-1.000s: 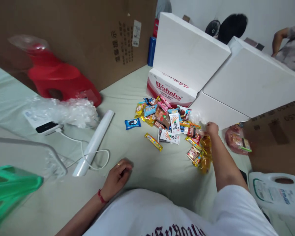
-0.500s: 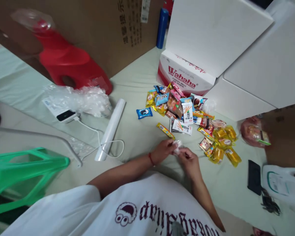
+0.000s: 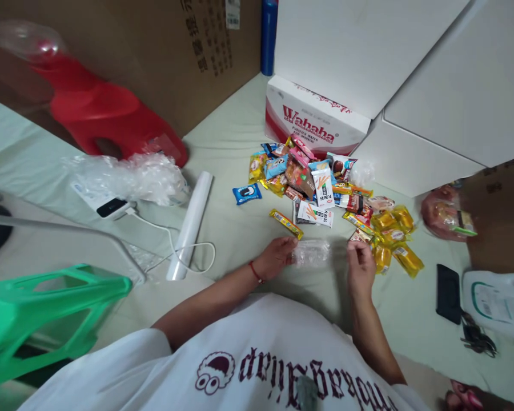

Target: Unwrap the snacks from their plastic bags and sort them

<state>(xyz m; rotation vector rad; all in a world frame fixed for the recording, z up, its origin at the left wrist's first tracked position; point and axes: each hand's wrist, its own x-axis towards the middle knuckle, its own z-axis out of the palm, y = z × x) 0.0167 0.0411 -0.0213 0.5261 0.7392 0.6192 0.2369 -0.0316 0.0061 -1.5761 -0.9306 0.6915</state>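
My left hand [image 3: 276, 257] pinches one end of a small clear plastic bag [image 3: 310, 252] just above the pale green sheet. My right hand [image 3: 360, 264] is a short way to the right with its fingers closed, seemingly on the bag's faint far edge, so the bag is stretched between both hands. Just beyond the hands lies a pile of wrapped snacks [image 3: 312, 182]. Several yellow packets [image 3: 394, 240] lie close to my right hand, and a long yellow bar [image 3: 286, 223] lies above my left.
A red-and-white Wahaha carton [image 3: 317, 123] and white foam boxes [image 3: 454, 85] stand behind the pile. To the left are a white roll [image 3: 191, 225], bubble wrap [image 3: 128, 177], a charging device [image 3: 111, 206], a red stool [image 3: 107, 114] and a green stool [image 3: 47, 314]. To the right are a black phone [image 3: 448, 291], keys [image 3: 475, 339] and a white jug [image 3: 497, 299].
My right hand came back from the snack pile and met the left over a crumpled clear bag. The hands have since drawn apart, spreading the bag flat.
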